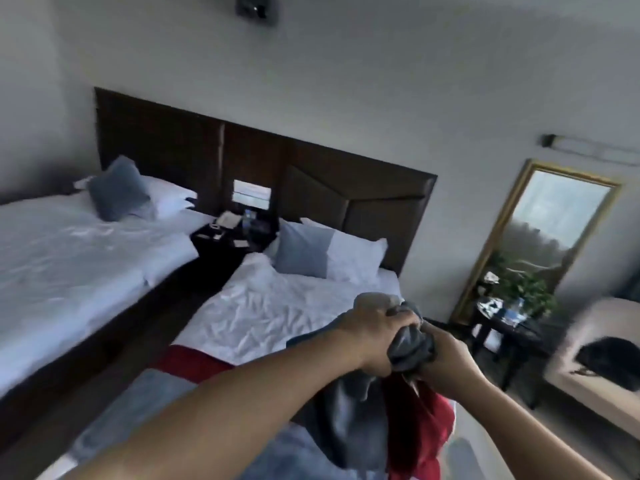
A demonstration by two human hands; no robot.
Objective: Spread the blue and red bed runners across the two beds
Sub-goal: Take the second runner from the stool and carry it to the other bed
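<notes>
Over the rumpled near bed [277, 317], I am holding the blue and red bed runner [346, 424] bunched up, left hand [374, 336] and right hand [448, 360] both clenching its gathered end.

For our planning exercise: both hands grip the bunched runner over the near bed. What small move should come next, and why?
Probably pull the left hand and right hand apart to open the runner. They grip it bunched together and its end hangs crumpled, while its other part already lies flat across the near bed.
</notes>
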